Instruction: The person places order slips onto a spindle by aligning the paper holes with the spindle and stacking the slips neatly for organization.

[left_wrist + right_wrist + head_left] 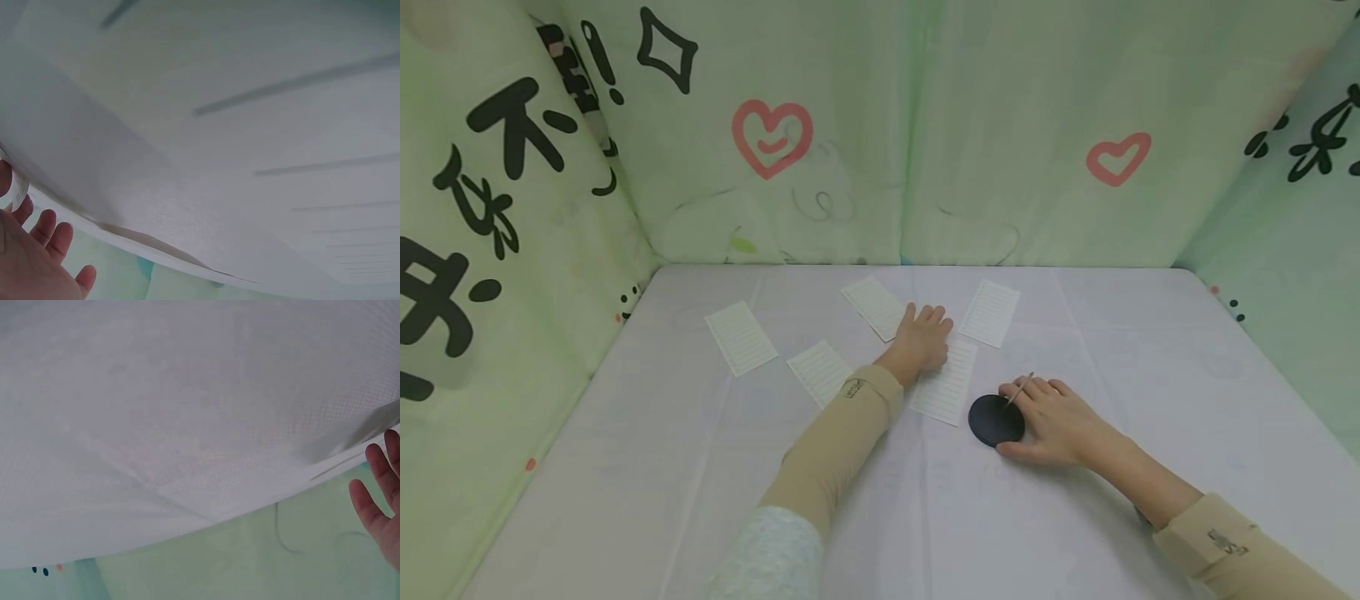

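In the head view my left hand reaches over the cards at mid-table, its thumb side at the top of a white lined card. The left wrist view shows a bit of white printed paper between the thumb and fingers of that hand. My right hand grips the round black base of a bill spike, thumb at the near side and fingers at the far side. Its thin metal spike tilts up to the right. In the right wrist view only some fingers show at the edge.
More lined cards lie about: one at the far left, one partly behind the left sleeve, one beyond the left hand, one at the back right. A white cloth covers the table. Printed green curtains stand around it.
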The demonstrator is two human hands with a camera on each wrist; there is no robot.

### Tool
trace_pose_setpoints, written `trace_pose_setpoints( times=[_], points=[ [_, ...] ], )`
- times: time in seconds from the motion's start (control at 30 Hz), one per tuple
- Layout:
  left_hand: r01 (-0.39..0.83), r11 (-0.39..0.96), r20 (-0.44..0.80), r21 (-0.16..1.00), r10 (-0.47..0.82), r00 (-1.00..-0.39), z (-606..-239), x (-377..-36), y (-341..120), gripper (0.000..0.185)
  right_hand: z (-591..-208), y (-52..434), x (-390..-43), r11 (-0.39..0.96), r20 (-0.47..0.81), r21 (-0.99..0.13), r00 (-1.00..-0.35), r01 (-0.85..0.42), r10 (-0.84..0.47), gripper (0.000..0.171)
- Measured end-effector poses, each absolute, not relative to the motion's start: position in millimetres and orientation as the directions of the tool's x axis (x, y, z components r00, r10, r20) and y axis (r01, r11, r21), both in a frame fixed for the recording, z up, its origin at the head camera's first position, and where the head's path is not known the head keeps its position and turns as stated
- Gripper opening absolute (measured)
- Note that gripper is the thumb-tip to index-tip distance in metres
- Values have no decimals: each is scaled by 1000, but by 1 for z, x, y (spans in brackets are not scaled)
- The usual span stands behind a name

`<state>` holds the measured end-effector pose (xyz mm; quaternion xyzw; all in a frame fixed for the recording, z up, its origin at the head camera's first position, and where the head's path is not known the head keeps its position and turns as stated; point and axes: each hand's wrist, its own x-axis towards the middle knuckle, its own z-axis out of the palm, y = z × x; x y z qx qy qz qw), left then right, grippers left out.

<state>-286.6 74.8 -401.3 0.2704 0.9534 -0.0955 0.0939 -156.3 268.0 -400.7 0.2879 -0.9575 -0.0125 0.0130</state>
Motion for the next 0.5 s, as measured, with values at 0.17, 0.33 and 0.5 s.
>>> trace_pose_setpoints(
  times=[0.17,0.33,0.5],
  points=[
    [554,815,-220,-168,517,-827,-401,-284,76,45,-400,267,-156,833,17,32,-833,-552,-553,71],
    [571,797,-195,-197,539,-820,-399,-281,77,46,-399,266,-156,836,13,28,-836,-548,-548,71],
    [578,789,-179,-208,551,-815,-396,-279,79,46,-399,266,-156,841,8,22,-841,-541,-541,71]
  ],
)
